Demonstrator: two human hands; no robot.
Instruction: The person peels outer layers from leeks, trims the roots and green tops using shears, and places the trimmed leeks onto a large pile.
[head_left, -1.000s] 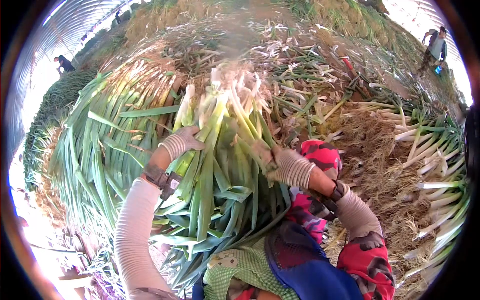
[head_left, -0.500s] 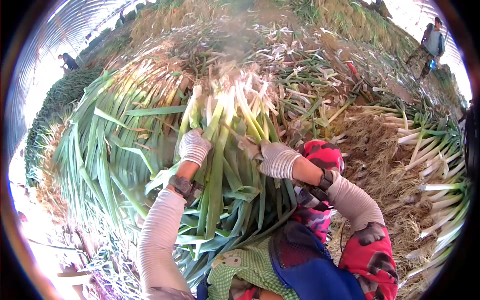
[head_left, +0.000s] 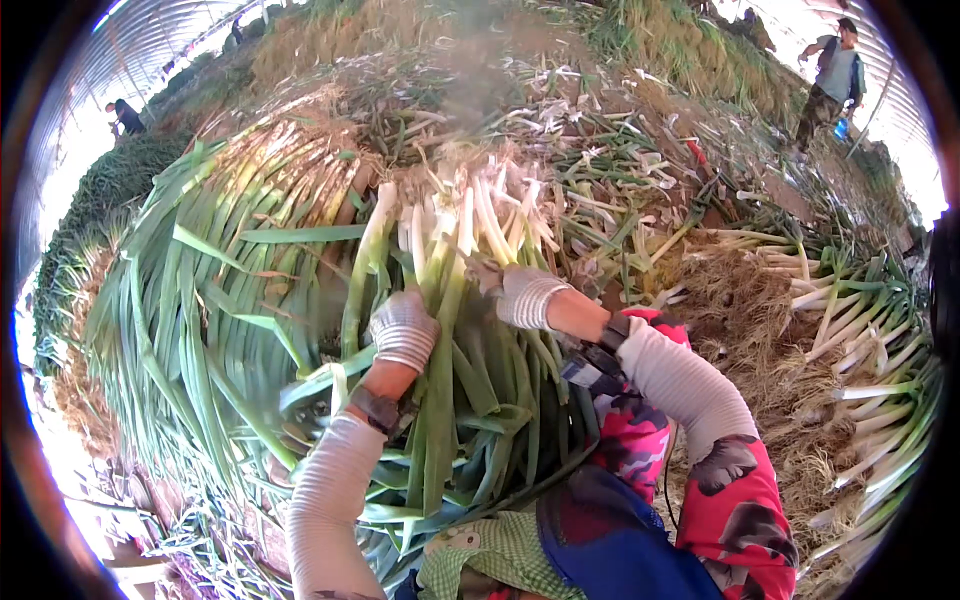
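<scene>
A pile of leeks [head_left: 500, 375] with white bases pointing away and green leaves toward me lies in front of my body. My left hand [head_left: 404, 330], in a striped glove, is closed on the green leaves beside a thick stalk; what its fingers hold is partly hidden. Further right, my right hand [head_left: 528, 297], gloved too, is closed near the upper part of the stalks, with a brownish leaf piece at its fingertips. One pale leek [head_left: 372, 240] lies left of the bunch, apart from my left hand.
A large heap of leeks [head_left: 190, 290] fans out on the left. Leeks with long roots [head_left: 870, 390] lie in a row on the right. Loose trimmings [head_left: 600, 150] cover the ground ahead. A person [head_left: 835, 85] stands at the upper right, another [head_left: 127, 117] at the upper left.
My left hand has come off the leftmost leek and moved right and toward me. My right hand has shifted slightly left and up. The person at the upper right has moved left.
</scene>
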